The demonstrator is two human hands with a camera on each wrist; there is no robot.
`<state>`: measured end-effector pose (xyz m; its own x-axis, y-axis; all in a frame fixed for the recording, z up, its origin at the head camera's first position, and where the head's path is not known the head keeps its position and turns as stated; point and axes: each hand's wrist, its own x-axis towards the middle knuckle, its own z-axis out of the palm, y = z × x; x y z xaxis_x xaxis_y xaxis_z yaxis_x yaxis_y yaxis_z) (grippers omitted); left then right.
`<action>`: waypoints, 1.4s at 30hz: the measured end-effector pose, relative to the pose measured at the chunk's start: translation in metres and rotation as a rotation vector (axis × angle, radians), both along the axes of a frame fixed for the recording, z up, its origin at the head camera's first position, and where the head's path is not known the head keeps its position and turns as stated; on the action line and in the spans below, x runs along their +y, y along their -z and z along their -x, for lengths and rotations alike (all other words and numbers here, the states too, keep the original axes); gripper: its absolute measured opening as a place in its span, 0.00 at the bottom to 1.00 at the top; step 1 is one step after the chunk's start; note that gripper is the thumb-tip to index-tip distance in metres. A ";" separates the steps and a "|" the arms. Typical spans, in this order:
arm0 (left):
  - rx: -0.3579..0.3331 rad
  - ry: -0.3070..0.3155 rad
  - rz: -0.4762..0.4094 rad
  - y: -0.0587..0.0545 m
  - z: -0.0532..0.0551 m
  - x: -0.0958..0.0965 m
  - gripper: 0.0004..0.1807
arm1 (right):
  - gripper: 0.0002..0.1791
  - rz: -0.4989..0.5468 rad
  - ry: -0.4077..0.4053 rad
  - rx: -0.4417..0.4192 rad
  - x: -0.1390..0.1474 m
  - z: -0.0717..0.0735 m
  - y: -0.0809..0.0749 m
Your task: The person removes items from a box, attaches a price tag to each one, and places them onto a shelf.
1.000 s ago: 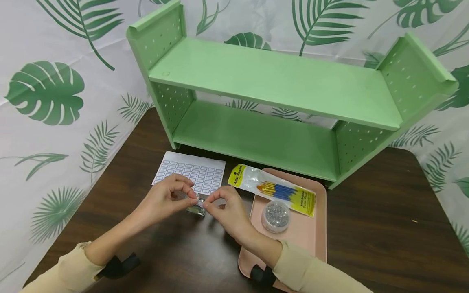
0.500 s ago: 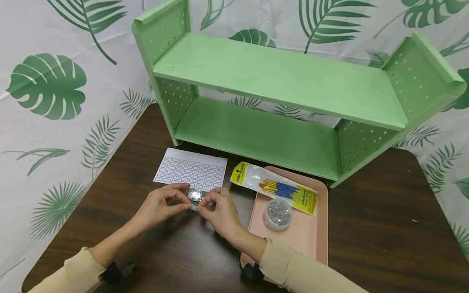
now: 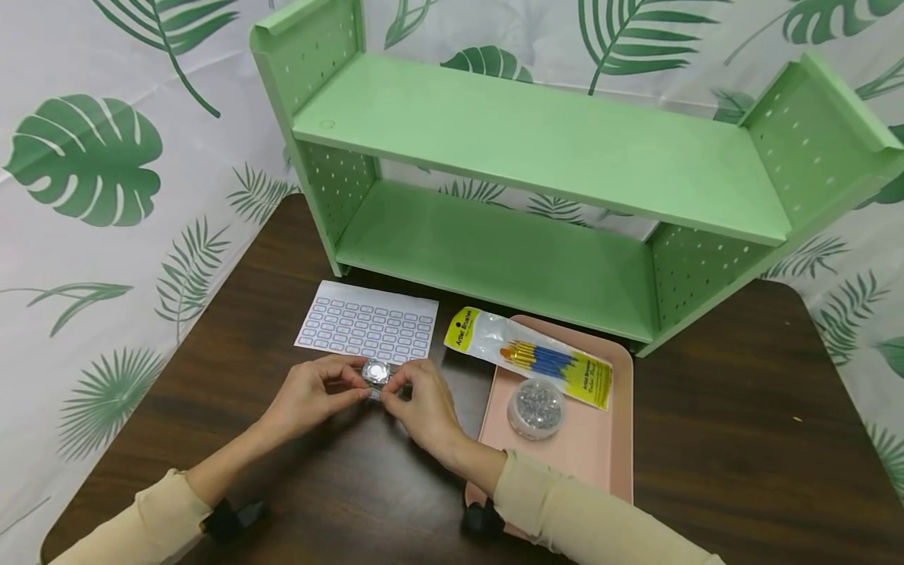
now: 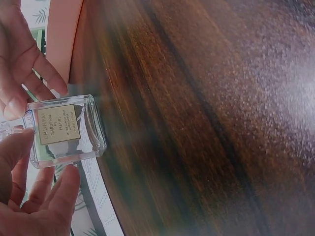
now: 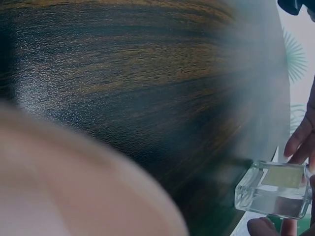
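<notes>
A clear glass perfume bottle (image 4: 66,130) with a gold printed label (image 4: 61,124) stands upright on the table in front of me, its shiny top (image 3: 377,372) seen from above. A small blue-bordered sticker (image 4: 28,118) lies across the front of the bottle near its neck, between my thumbs. My left hand (image 3: 311,396) grips the bottle from the left, thumb on the sticker's end and fingers along the side. From the right, my right hand (image 3: 424,404) holds it likewise, thumb at the sticker's other end. In the right wrist view, the bottle (image 5: 273,189) sits at the lower right.
Behind my hands lies a sheet of blue-bordered stickers (image 3: 367,320). To the right, a pink tray (image 3: 617,439) carries a round tub of silver glitter (image 3: 537,410) and a pack of artist brushes (image 3: 540,361). A green two-tier shelf (image 3: 494,251) stands at the back.
Both hands, pinching the sticker above and in front of the bottle a second ago, have come down against its front. The sticker now lies on the glass. The head view has shifted slightly.
</notes>
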<state>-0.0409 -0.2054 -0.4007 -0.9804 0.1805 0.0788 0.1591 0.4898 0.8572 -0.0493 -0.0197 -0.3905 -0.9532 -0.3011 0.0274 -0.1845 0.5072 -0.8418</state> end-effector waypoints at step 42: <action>0.065 -0.044 0.237 -0.009 0.027 0.013 0.03 | 0.07 -0.070 0.029 0.136 -0.003 0.026 0.003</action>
<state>-0.0681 -0.1928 -0.3913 -0.9820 0.1588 0.1019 0.1839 0.6839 0.7060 -0.0750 -0.0224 -0.3934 -0.9505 -0.2788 0.1372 -0.2789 0.5709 -0.7722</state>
